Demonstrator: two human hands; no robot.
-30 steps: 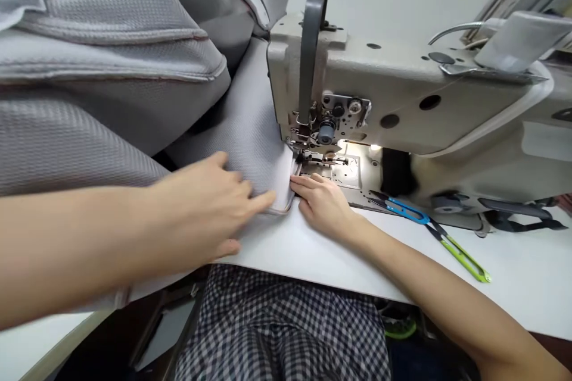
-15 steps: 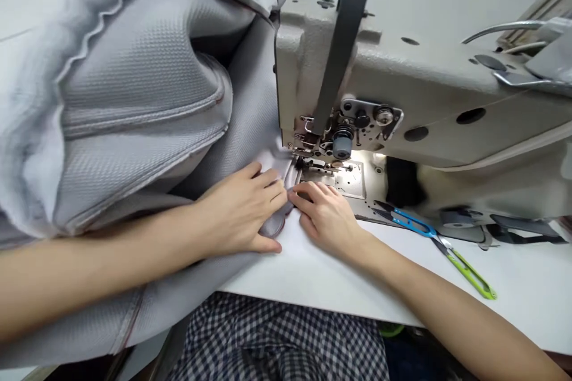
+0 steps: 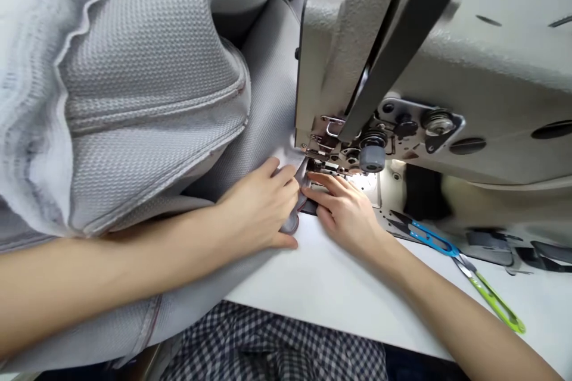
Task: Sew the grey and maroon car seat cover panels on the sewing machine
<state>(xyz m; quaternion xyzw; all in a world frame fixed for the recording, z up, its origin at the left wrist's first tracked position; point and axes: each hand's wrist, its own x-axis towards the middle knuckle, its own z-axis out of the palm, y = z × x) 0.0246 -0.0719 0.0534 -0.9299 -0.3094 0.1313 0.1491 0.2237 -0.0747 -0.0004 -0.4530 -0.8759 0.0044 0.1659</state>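
Observation:
A bulky grey textured fabric piece (image 3: 147, 71) with stitched seams fills the left side, and its narrow edge runs under the sewing machine (image 3: 348, 53). My left hand (image 3: 263, 205) lies palm down on this fabric, fingers bent close together, thumb held apart over the white table. Just right of it, my right hand (image 3: 346, 205) touches the fabric's edge with outstretched fingertips, close in front of the lit presser foot. Its fingers are spread. The needle and the fabric under my left palm are hidden.
Thread snips (image 3: 431, 238) with a blue handle lie beside green-handled thread snips (image 3: 496, 300), right of my right hand on the white table (image 3: 357, 286). A dark strap or bar (image 3: 411, 41) crosses the machine head. Checked cloth (image 3: 277, 345) shows below the table edge.
The view has come closer, so the machine and snips appear larger and farther right. My right fingers reach straighter toward the presser foot. My left hand stays on the fabric.

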